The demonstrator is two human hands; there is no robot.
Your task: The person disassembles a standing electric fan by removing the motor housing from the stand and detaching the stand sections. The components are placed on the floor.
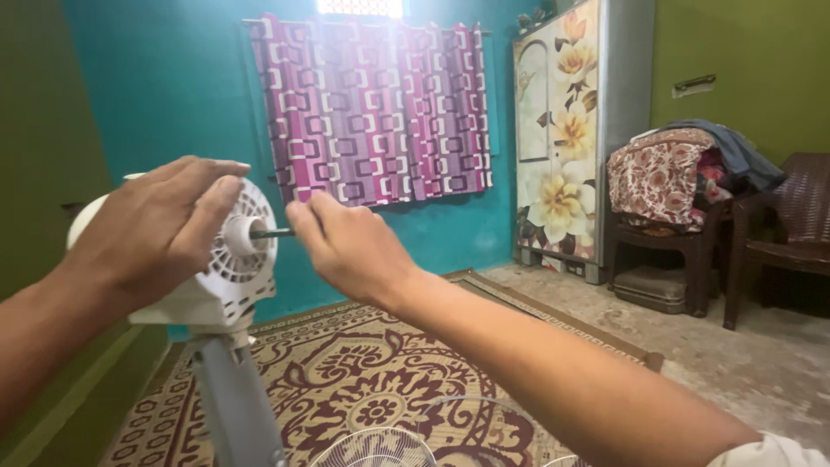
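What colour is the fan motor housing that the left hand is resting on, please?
White, with a vented front; the head view shows the fan motor housing under the left hand.

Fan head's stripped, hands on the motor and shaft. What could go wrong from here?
1. The left hand only rests on top of the white motor housing; a hard pull on the shaft may tip the stand.
2. The right hand pinches the thin bare shaft with fingertips, so it might slip.
3. The fan guard lies on the carpet close to the stand, easy to step on.
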